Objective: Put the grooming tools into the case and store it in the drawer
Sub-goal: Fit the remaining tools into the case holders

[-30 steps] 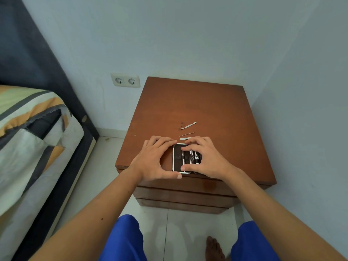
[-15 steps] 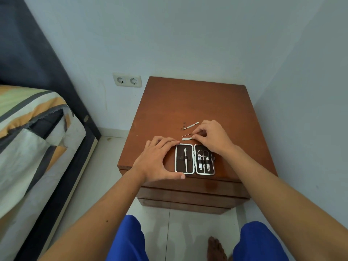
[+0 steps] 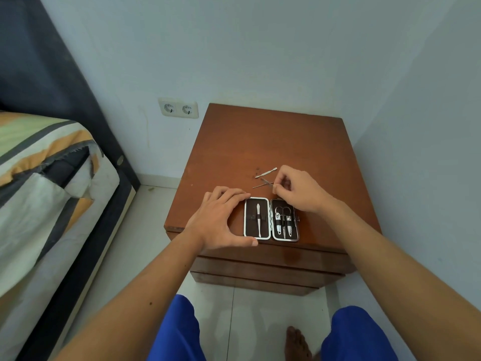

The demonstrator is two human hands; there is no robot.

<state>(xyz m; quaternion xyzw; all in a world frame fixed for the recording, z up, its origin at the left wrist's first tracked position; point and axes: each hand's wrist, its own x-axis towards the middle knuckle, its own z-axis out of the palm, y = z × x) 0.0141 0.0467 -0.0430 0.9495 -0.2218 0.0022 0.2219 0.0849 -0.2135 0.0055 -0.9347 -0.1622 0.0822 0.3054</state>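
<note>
Drawers (image 3: pixel 265 269): stacked fronts below the counter's near edge, all closed; storing the case is not yet begun, so that step waits on the tools.

Left hand (image 3: pixel 221 220): laid palm down on the counter at the case's left edge, thumb along the near corner and fingers spread against the frame. It holds nothing; by my reading it only pins the case so it cannot slide while the other hand works.

Case (image 3: pixel 270 219): lies open flat near the front edge of the counter, two dark halves side by side. The left half carries one slim tool under an elastic band; the right half holds scissors and what look like two or three other pieces. Spare room in the left half suggests it awaits the loose tools.

Right hand (image 3: pixel 299 190): just beyond the case's far right corner, fingers curled in, thumb and forefinger pinched on the end of a thin metal tool (image 3: pixel 266 181). The fine pinch suits so flat and slender a piece.

Needle-like tool (image 3: pixel 261 185): lies on the counter right by the pinched one, free of the hand.

Spatula-ended tool (image 3: pixel 266 172): a little farther back, also loose.

Counter (image 3: pixel 273 142): its far part is bare brown wood.
</note>
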